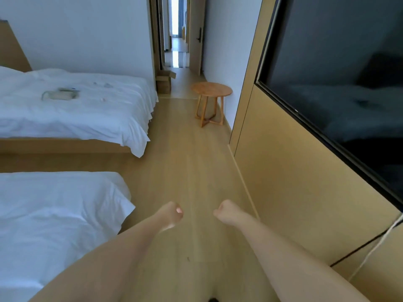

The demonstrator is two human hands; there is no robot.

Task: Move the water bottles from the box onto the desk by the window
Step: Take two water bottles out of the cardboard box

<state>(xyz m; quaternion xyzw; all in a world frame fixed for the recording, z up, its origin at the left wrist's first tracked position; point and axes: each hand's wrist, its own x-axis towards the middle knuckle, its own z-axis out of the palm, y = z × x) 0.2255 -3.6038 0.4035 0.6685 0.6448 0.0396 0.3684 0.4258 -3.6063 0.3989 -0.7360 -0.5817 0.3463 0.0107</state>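
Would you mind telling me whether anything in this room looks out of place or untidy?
A few things do. The far bed has a clear bag or wrapper and small scraps lying on its rumpled white cover. A cardboard box sits open on the floor by the doorway, flaps up. Both hands, left and right, hold nothing.

Matt wood floor (196, 171) & stool (211, 90); white cloth bedding (87, 110); cardboard box (164, 80); glossy TV (340, 83).

This is a twin bedroom, likely a hotel room: two beds (72, 105) made with white linen, a wall-mounted TV (340, 83), a small round side table (211, 89), wood flooring (192, 171) and an entry corridor (177, 51).
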